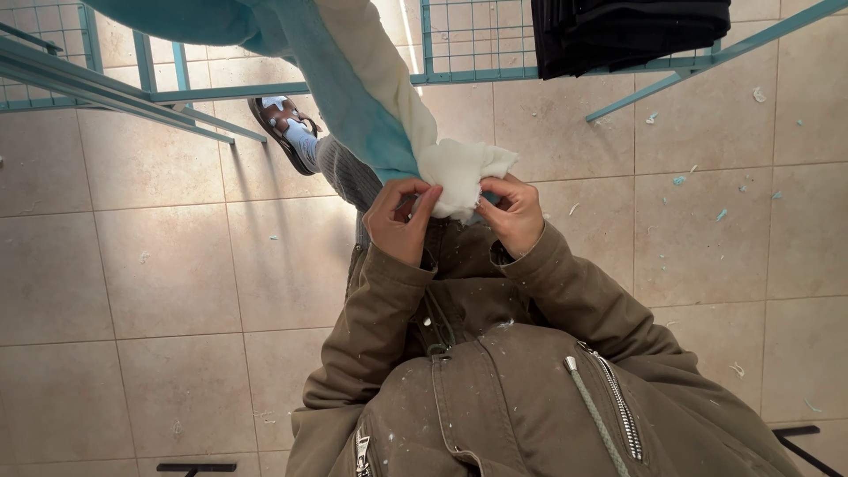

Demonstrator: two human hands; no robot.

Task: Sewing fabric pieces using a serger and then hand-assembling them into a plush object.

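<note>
A long piece of teal fabric (353,97) with a cream fleece lining (380,62) hangs down from the upper left. Its lower end bunches into a white fluffy lump (459,172). My left hand (399,221) pinches the left edge of that lump with thumb and fingers. On the lump's right edge, my right hand (514,212) grips with curled fingers. Both hands are held close together in front of my olive jacket (495,389).
A teal metal wire rack (177,93) runs across the top, with folded black cloth (627,31) lying on it at the right. A sandalled foot in a grey sock (287,128) rests on the beige tiled floor (159,265). Small white and teal scraps litter the tiles at right.
</note>
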